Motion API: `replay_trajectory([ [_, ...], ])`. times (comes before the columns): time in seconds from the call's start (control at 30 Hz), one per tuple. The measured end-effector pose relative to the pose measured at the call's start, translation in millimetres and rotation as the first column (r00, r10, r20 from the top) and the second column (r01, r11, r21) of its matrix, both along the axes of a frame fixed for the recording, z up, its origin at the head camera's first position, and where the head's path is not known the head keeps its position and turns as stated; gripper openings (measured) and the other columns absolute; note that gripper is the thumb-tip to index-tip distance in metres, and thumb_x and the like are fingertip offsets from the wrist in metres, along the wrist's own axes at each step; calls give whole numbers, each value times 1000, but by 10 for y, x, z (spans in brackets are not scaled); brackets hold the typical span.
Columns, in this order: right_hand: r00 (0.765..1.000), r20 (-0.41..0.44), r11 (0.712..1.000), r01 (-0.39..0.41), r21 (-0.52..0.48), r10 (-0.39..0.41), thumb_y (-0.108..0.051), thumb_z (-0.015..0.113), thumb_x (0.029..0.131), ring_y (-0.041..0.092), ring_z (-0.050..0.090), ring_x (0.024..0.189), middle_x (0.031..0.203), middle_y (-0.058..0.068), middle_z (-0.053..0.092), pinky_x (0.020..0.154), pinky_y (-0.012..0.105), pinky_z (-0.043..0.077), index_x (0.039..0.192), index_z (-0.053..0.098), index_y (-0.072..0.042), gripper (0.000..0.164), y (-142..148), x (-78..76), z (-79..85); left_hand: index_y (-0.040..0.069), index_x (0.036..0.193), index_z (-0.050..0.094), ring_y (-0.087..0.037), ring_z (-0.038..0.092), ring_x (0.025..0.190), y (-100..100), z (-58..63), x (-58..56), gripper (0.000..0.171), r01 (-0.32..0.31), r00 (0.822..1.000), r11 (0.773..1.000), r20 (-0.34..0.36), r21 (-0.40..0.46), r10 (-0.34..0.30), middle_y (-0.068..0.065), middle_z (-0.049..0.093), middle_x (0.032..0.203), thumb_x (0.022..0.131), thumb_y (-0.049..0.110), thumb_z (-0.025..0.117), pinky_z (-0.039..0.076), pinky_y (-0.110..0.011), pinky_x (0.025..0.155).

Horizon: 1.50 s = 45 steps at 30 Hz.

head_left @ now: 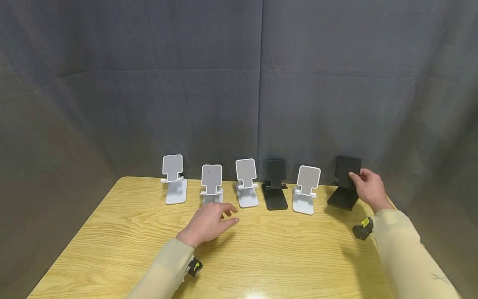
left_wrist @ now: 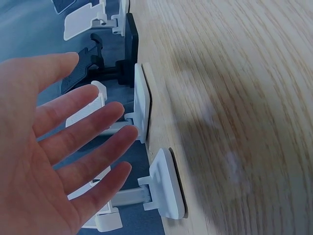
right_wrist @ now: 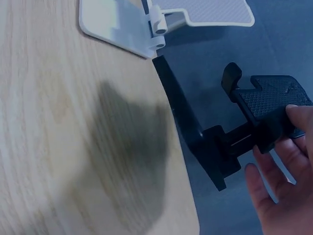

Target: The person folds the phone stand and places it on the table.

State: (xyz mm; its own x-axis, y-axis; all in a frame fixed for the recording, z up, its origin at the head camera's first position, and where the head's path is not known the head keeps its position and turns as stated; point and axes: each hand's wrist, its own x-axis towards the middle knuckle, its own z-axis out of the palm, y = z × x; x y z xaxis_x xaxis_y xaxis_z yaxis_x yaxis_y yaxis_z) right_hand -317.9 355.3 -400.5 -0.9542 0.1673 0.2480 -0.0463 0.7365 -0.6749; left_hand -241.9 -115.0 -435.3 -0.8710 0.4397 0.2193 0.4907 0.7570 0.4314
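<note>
At the right end of a row of folding phone stands, my right hand [head_left: 371, 190] holds a black phone stand [head_left: 344, 197]. The right wrist view shows the thumb on the face of its upper plate [right_wrist: 271, 98], with fingers behind the plate. The stand's base [right_wrist: 183, 120] is at the table's edge. My left hand [head_left: 210, 223] is in front of a white phone stand [head_left: 211, 178], its fingers loosely bent and holding nothing. In the left wrist view, the palm and spread fingers [left_wrist: 88, 132] overlap several stands.
Left to right along the back of the wooden table [head_left: 276, 257] are more stands: white [head_left: 174, 192], white [head_left: 247, 197], black [head_left: 275, 198] and white [head_left: 303, 203]. A dark grey curtain [head_left: 209, 104] hangs behind them.
</note>
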Motion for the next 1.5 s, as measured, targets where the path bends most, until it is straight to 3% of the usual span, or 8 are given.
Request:
replay_trajectory([
  [0.43, 998, -46, 999, -36, 41, 38, -40, 46, 109, 21, 38, 62, 71, 4, 36, 56, 35, 31, 86, 37, -6, 42, -126, 29, 248, 13, 117, 74, -22, 69, 87, -2, 38, 3, 30, 6, 1000, 1000, 4, 26, -7, -4, 73, 104, 98, 34, 68, 54, -37, 74],
  [0.67, 991, -128, 998, -37, 50, 43, -42, 47, 108, 24, 40, 66, 73, 7, 40, 58, 36, 31, 89, 43, -5, 42, -260, 45, 378, 13, 117, 74, -22, 69, 88, -8, 35, 7, 29, 8, 1000, 999, -13, 42, -7, -6, 74, 105, 97, 33, 69, 54, -38, 75],
  [0.9, 984, -168, 998, -60, 12, 61, -43, 50, 107, 21, 44, 66, 80, 9, 47, 58, 34, 34, 96, 52, -3, 42, -427, 87, 527, 15, 119, 74, -19, 69, 89, -6, 35, 13, 30, -4, 1000, 999, -14, 46, 5, -3, 74, 105, 98, 36, 68, 54, -36, 76],
  [1.2, 976, -187, 992, -119, -41, 110, -46, 49, 107, 27, 48, 89, 105, 16, 57, 72, 38, 38, 114, 59, 1, 48, -680, 191, 717, 18, 119, 73, -19, 70, 88, 23, 53, -1, 27, 4, 998, 995, -58, 96, 1, -3, 75, 102, 97, 33, 69, 54, -35, 76],
  [1.37, 971, -198, 985, -152, -79, 134, -47, 52, 106, 26, 47, 89, 103, 15, 56, 73, 37, 37, 113, 60, 0, 48, -834, 264, 822, 17, 120, 72, -13, 68, 87, 53, 49, 0, 30, 8, 999, 994, -50, 110, -3, 1, 74, 100, 98, 36, 69, 54, -33, 78],
  [1.5, 963, -225, 979, -176, -104, 150, -47, 55, 104, 25, 44, 85, 93, 13, 51, 69, 36, 35, 107, 60, -1, 46, -979, 326, 886, 16, 120, 72, -9, 67, 84, 87, 39, -1, 27, 43, 999, 978, -1, 206, -43, 5, 73, 97, 99, 32, 68, 55, -33, 79],
])
